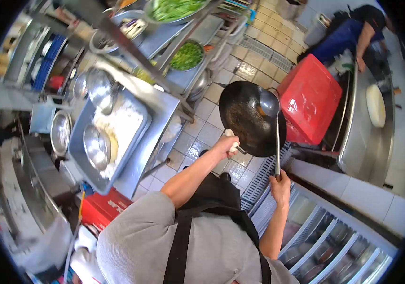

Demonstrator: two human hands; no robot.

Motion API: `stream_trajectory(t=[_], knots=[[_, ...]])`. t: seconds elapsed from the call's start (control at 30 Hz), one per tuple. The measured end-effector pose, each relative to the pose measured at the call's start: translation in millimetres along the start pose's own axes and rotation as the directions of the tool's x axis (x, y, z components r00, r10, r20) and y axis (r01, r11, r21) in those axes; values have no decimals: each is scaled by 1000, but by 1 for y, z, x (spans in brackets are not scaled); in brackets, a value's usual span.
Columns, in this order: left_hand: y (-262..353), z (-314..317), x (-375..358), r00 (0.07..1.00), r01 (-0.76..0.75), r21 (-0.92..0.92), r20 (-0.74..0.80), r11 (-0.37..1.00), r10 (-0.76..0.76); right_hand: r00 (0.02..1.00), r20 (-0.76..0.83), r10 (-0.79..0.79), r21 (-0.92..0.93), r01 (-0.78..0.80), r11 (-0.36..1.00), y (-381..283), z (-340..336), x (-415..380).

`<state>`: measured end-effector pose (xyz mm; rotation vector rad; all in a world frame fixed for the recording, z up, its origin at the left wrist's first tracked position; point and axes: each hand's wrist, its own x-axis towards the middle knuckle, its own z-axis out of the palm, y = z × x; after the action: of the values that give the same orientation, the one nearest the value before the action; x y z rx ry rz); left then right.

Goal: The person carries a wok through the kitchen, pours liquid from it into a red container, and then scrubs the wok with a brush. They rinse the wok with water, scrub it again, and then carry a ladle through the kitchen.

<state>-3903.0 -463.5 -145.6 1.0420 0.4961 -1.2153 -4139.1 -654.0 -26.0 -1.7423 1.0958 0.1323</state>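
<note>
One tiled floor [205,109] stretches beneath you, with a steel table [161,114] to the left. On the table sits a grey-blue tub [89,176] holding white powder [132,116] and metal bowls [97,147]. Ahead and to the right is a red box-shaped container [309,102]. A dark wok [245,120] is in front of you, left of that container. A long metal ladle [270,105] runs along the wok's right side, its scoop over the wok. Your right hand [280,188] is closed around the ladle's handle; your left hand [225,145] is clamped on a white cloth [233,146] at the wok's handle.
</note>
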Motion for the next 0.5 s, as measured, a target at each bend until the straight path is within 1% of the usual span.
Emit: stream_trajectory(t=[0.03,0.13,0.17,0.27,0.3,0.4,0.43,0.5], knots=[[-12,1,-12,999,-21,1,-27,1000,21,998,26,50,-42,-49,998,-12,-7,-12],[-58,-2,-30,995,-61,-6,-73,998,61,982,74,-176,-204,188,961,10,-31,-24],[-75,-3,-38,993,-76,-20,-90,997,74,985,96,-145,-281,167,945,13,-42,-29],[-128,-5,-64,987,-104,-69,-130,992,94,931,200,-307,-368,361,857,44,-72,-30],[-145,-4,-73,984,-113,-93,-145,989,99,940,240,-244,-453,331,828,41,-82,-34],[-190,-1,-99,972,-157,-141,-200,977,128,883,336,-327,-500,462,732,40,-100,-52],[-206,-1,-109,965,-173,-149,-221,973,138,881,370,-296,-506,458,731,39,-104,-58],[-231,-1,-136,950,-184,-173,-285,967,130,819,439,-369,-500,564,657,50,-109,-62]])
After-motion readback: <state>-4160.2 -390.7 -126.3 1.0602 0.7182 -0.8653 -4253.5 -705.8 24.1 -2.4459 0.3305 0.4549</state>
